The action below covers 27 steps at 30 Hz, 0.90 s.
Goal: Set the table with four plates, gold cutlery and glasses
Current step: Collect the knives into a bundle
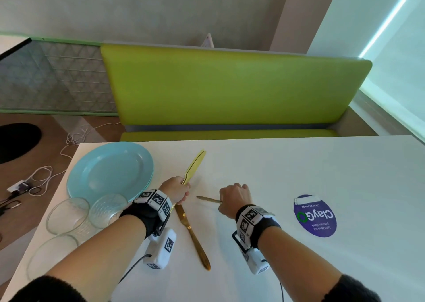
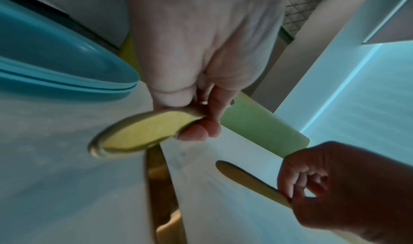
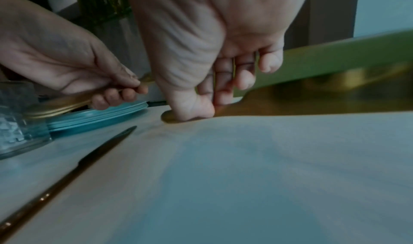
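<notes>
glasses (image 1: 69, 216): three clear ones, far left near corner of the desk (image 1: 299, 168), bunched up just beside the plates. untouched afaict.
plates (image 1: 110, 170): teal stack at the left far side of the desk. left wrist view shows more than one rim, can't count 4 for sure. not dealt out yet, so imo task is early.
left hand (image 1: 177, 192): closed round a bundle of gold cutlery (image 1: 194, 166), fingers curled on the handles, business ends poking up and away twd the green bench (image 1: 230, 88). looks like forks but blurry, can't say how many. hand sits just right of the plates, lifted off the desk.
loose knife (image 1: 193, 232): gold, flat on the desk, long axis running from right under the left hand down twd the person, tip at the near end. left hand is way nearer to it than the right, but left is already full.
right hand (image 1: 234, 201): fingers curled, pinching one gold piece (image 1: 209, 200), prob a knife. its long axis lies across, free end pointing left twd the left hand; the rest is hidden under the hand. right wrist view shows the thumb pressing it down at the desk, so it's low, touching or nearly.
key relation: the two held pieces nearly meet in the gap btwn the hands, near but apart. guess: right is lifting this one.
sticker (image 1: 315, 215): purple round one on the desk, right of everything, well apart.
</notes>
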Each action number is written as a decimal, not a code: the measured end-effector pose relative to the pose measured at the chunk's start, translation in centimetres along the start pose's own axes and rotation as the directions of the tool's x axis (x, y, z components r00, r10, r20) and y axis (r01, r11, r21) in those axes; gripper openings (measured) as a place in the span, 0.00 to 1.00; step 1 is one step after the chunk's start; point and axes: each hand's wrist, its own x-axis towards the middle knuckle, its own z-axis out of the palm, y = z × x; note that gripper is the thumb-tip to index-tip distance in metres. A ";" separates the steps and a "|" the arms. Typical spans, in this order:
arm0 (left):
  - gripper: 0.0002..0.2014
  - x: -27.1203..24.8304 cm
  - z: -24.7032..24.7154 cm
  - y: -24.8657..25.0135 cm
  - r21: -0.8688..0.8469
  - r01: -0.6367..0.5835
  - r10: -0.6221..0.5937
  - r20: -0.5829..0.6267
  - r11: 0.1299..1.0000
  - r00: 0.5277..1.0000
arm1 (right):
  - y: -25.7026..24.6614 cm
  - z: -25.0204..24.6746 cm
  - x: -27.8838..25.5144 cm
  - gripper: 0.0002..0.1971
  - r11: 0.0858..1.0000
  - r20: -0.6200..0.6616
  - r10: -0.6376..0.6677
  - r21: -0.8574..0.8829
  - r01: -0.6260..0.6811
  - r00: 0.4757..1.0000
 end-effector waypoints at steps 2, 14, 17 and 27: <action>0.09 -0.3 0.0 0.5 0.065 0.001 -0.003 0.032 0.998 0.999 | -0.1 -0.6 -0.2 0.14 0.992 -0.031 -0.096 -0.085 0.093 0.995; 0.06 -2.9 0.7 0.3 0.339 -0.060 -0.039 0.278 0.939 0.960 | -3.4 -3.3 -1.6 0.15 0.838 -0.154 -0.499 -0.335 0.430 0.853; 0.03 -3.4 0.8 -0.2 0.364 -0.126 0.007 0.309 0.923 0.951 | -4.2 -3.3 -1.9 0.14 0.813 -0.162 -0.540 -0.352 0.463 0.826; 0.12 -4.4 0.2 -2.2 0.127 -0.146 0.111 0.248 0.981 0.962 | -5.5 -1.0 -1.2 0.11 0.881 -0.322 -0.472 -0.215 0.422 0.821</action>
